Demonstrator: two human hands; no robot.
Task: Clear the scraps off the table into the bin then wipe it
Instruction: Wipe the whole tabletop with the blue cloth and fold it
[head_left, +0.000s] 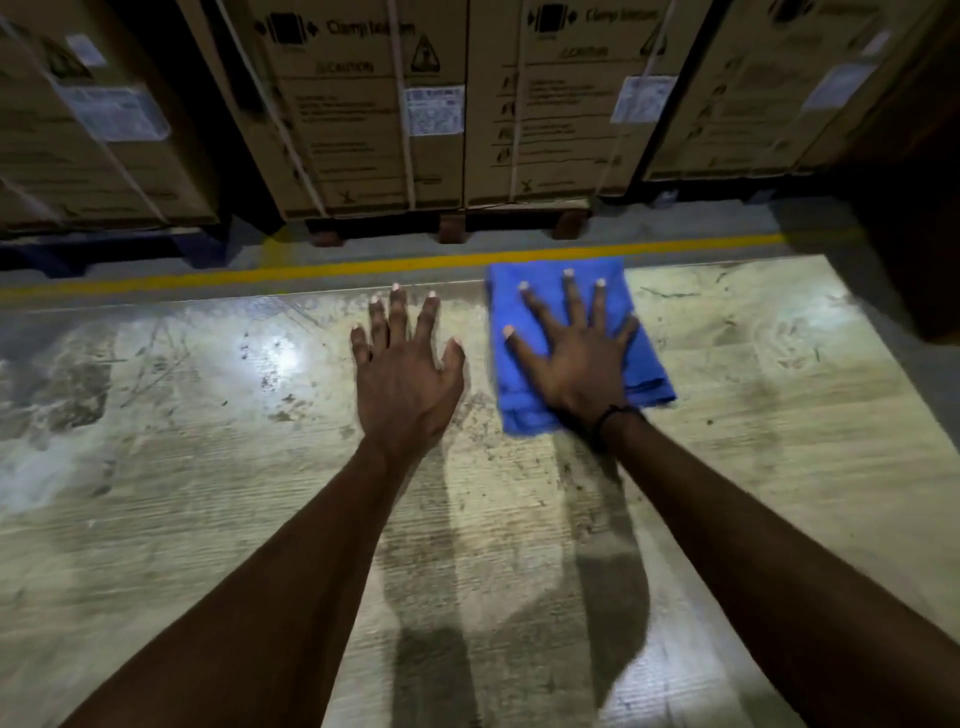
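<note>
One folded blue cloth (561, 291), long axis running away from viewer, under right hand (574, 364).

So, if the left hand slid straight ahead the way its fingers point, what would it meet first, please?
Probably nothing on the table: the left hand would reach its far edge first, though depth is unclear.

Both arms are stretched forward, palms turned down. The left hand (402, 379) is spread flat with straight fingers. The right hand (574, 358) is likewise splayed flat, and a dark band is worn at its wrist.
</note>
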